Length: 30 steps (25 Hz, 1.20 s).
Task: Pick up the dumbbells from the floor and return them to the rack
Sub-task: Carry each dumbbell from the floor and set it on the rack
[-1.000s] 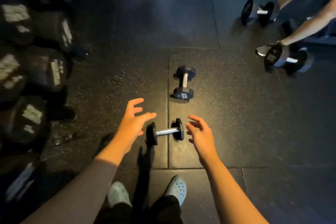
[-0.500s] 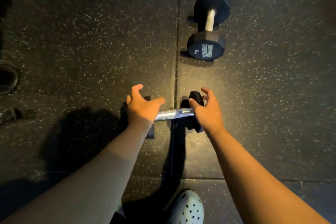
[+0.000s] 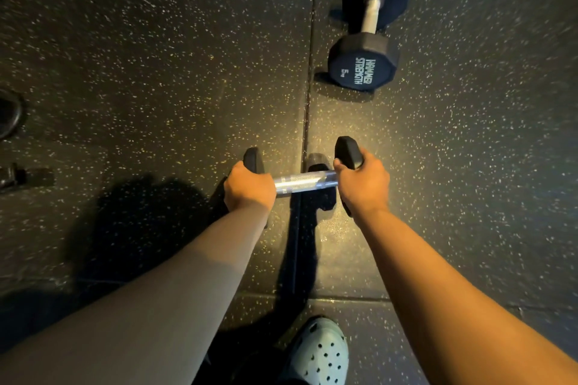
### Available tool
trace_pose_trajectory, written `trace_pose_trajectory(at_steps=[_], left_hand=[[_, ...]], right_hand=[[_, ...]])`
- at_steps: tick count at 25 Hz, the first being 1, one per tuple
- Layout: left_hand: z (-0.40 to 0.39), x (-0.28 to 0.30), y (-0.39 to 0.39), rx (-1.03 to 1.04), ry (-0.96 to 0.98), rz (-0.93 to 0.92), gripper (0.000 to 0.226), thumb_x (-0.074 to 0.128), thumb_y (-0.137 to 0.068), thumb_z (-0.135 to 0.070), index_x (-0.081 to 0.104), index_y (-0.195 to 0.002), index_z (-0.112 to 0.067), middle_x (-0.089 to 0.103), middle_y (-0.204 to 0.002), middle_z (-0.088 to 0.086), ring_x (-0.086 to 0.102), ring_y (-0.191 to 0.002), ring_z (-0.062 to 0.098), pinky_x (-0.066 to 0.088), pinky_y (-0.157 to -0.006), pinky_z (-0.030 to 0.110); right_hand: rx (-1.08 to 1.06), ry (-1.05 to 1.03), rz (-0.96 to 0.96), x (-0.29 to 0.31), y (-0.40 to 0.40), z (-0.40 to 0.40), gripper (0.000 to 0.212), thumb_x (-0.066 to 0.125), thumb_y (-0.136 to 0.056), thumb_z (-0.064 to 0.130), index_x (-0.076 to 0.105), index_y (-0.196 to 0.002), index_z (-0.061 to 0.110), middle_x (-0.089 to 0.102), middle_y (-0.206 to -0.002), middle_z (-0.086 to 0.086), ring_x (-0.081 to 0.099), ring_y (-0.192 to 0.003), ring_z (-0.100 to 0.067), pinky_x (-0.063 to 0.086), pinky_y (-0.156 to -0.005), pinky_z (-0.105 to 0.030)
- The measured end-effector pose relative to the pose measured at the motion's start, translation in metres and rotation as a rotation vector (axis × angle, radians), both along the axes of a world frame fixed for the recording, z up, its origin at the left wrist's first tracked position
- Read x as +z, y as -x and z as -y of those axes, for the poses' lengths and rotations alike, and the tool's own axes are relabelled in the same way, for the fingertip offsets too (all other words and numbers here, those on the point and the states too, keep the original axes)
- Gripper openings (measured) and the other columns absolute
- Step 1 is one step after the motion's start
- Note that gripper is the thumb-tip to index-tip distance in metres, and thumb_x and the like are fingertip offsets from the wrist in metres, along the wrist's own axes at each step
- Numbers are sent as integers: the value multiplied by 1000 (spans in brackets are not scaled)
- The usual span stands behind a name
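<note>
A small black dumbbell [image 3: 301, 182] with a silver knurled handle lies crosswise just in front of me, low over the dark speckled floor. My left hand [image 3: 249, 188] is wrapped over its left head and my right hand [image 3: 364, 186] is wrapped over its right head. Both grips hide most of the two heads; only the handle's middle shows. A second dumbbell [image 3: 369, 26], black with white lettering on its near head, lies lengthwise on the floor farther ahead to the right. The rack is out of view.
My pale green perforated shoe [image 3: 319, 353] stands at the bottom centre. A seam between rubber floor mats [image 3: 309, 78] runs away from me past the held dumbbell. Dark metal parts [image 3: 18, 176] lie at the left edge.
My hands reached down from above the dumbbell and closed on its two heads. The view dropped closer to the floor, so the rack and the other person left the frame.
</note>
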<state>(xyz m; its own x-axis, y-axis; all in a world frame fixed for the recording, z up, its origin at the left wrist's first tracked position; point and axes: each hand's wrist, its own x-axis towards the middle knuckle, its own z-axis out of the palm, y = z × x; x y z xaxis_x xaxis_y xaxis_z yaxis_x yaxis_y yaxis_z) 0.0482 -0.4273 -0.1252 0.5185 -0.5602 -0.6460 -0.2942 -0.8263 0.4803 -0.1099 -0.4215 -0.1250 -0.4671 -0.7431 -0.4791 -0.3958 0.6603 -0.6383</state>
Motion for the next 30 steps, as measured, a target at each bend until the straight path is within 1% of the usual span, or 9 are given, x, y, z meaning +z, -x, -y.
trace_pose_trajectory(at_steps=[2,5,9,13,16,19,22,24,30], left_hand=[[-7,43,-2,44,56,-61,27,61,-92,-13,63,-119,-14,66,-115,14,64,-103,35,55,-90,50],[-7,132,-6,40,152,-107,27,62,-92,-14,64,-119,-14,68,-110,11,65,-101,34,54,-90,47],[1,300,-29,62,362,-142,29,63,-96,-12,64,-125,-13,69,-109,2,66,-99,19,50,-75,23],[-11,464,-65,147,459,-109,45,61,-98,-17,55,-141,-9,63,-134,11,59,-124,26,45,-105,44],[-36,592,-110,297,539,-57,50,61,-98,-20,50,-146,-9,58,-142,13,53,-130,30,40,-108,46],[-70,686,-162,439,608,40,47,62,-97,-21,54,-143,-9,62,-137,15,55,-126,35,43,-102,44],[-129,764,-223,609,718,121,43,62,-97,-25,58,-138,-17,70,-121,11,63,-111,34,48,-83,38],[-175,798,-268,723,772,160,41,62,-97,-27,57,-137,-20,71,-117,8,64,-108,33,47,-79,36],[-337,847,-396,983,926,276,25,63,-95,-19,64,-120,-20,72,-104,1,66,-99,25,45,-76,32]], right_hand=[[-5,73,11,47,1,-4,29,69,-95,22,67,-123,17,68,-90,3,65,-85,-17,49,-66,-26],[-41,178,65,138,-3,-6,33,68,-96,20,66,-129,20,68,-94,6,62,-82,-2,52,-74,-27],[-52,339,90,301,-27,-2,33,70,-95,17,68,-127,20,70,-95,5,68,-92,-18,55,-86,-40],[-9,429,147,455,-70,-3,44,70,-94,18,64,-137,25,73,-112,-3,68,-104,-21,55,-92,-40],[64,492,219,578,-121,-7,48,73,-92,18,64,-137,33,73,-117,-6,67,-110,-28,53,-94,-40],[207,561,254,669,-178,-19,53,74,-89,19,64,-133,46,75,-97,15,69,-101,-18,46,-82,-30],[383,620,336,755,-252,-53,56,74,-88,26,56,-125,64,66,-82,34,63,-82,3,44,-72,-27],[506,654,397,797,-306,-86,56,73,-87,29,55,-124,66,68,-87,31,61,-80,6,44,-67,-22],[767,710,482,850,-471,-213,45,73,-90,33,65,-135,35,76,-113,-1,69,-104,-26,53,-91,-39]])
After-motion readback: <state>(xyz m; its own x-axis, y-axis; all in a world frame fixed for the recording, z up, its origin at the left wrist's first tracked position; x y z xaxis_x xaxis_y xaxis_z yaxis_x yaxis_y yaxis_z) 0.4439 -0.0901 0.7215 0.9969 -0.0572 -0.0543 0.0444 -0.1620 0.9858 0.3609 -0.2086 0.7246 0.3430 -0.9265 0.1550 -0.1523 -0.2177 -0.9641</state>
